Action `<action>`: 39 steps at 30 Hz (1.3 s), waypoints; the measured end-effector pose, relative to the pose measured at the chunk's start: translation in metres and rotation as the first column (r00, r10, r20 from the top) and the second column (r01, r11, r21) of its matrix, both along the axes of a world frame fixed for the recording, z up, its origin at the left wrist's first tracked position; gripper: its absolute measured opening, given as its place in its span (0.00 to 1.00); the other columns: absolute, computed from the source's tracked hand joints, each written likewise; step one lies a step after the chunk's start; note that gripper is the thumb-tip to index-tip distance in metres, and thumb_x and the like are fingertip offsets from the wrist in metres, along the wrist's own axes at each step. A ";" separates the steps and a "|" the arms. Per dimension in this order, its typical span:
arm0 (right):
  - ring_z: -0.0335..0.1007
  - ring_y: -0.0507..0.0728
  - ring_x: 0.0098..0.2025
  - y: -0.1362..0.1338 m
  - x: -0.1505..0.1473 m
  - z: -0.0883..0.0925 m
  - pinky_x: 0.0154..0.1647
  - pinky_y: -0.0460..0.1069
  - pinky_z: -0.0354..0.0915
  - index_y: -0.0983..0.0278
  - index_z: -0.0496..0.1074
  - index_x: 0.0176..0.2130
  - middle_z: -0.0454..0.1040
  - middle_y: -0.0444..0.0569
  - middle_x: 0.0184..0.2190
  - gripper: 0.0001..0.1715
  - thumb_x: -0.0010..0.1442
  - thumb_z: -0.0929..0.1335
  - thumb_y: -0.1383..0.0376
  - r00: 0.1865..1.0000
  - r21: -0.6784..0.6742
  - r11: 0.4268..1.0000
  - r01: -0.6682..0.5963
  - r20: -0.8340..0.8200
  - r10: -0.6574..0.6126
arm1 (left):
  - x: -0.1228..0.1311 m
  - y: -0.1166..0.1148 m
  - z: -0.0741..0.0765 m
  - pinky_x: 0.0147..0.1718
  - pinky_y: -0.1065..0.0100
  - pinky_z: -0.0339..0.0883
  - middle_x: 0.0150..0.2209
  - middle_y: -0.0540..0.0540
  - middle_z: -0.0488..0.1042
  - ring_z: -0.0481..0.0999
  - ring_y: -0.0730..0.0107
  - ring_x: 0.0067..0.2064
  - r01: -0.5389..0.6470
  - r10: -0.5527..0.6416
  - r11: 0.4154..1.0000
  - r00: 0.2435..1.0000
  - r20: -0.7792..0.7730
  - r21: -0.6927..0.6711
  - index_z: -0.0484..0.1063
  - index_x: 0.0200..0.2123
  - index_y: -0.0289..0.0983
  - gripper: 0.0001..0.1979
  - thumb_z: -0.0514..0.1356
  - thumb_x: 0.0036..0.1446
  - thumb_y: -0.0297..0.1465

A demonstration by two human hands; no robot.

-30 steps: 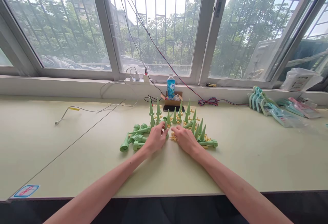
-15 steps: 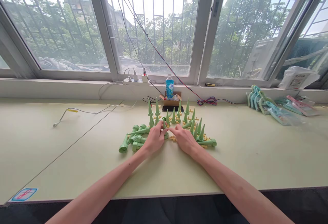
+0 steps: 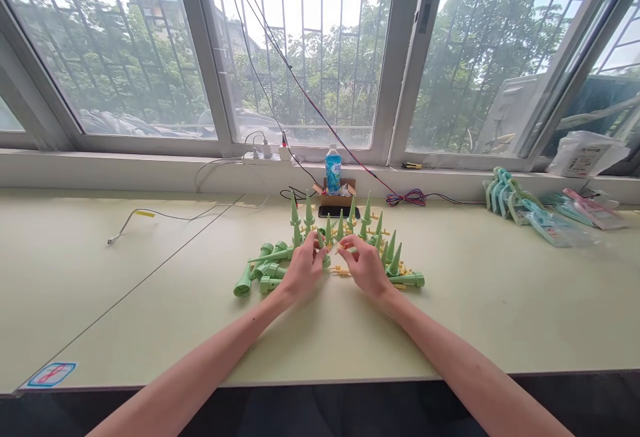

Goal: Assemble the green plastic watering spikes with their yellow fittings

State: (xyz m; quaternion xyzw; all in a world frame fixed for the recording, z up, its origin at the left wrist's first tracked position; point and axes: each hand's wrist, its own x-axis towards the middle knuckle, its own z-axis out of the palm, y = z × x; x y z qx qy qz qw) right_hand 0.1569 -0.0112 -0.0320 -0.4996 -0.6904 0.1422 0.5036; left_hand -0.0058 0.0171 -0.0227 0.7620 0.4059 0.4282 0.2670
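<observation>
My left hand (image 3: 306, 265) is closed around a green plant watering spike (image 3: 326, 261), whose ribbed cap end shows under the fingers and cone above them. A short gap to its right, my right hand (image 3: 367, 265) pinches a small yellow valve (image 3: 339, 248) between thumb and fingertips. Behind the hands, several green spikes stand upright, some with yellow valves in their sides. More spikes (image 3: 243, 281) lie on their sides to the left. Loose yellow valves (image 3: 342, 271) lie on the table between the hands, with others beside the right wrist.
On the table (image 3: 165, 317), a black phone (image 3: 339, 211) lies before a small cardboard box (image 3: 337, 201) and a blue bottle (image 3: 333, 169). A white cable (image 3: 170, 213) runs at left. Hangers (image 3: 505, 197) and packaged items (image 3: 545, 222) lie at far right.
My right hand has drawn back to the right from the spike, and a yellow valve now shows in its fingertips. My left hand keeps its hold on the spike.
</observation>
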 end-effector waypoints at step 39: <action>0.71 0.53 0.29 0.000 0.000 0.000 0.26 0.46 0.65 0.63 0.67 0.32 0.71 0.45 0.28 0.13 0.61 0.65 0.56 0.972 -0.061 0.990 -0.127 -0.208 0.111 | 0.004 -0.008 0.004 0.12 0.75 0.56 0.26 0.54 0.66 0.62 0.80 0.15 0.139 -0.124 0.987 0.977 0.172 -0.075 0.56 0.35 0.40 0.10 0.53 0.61 0.39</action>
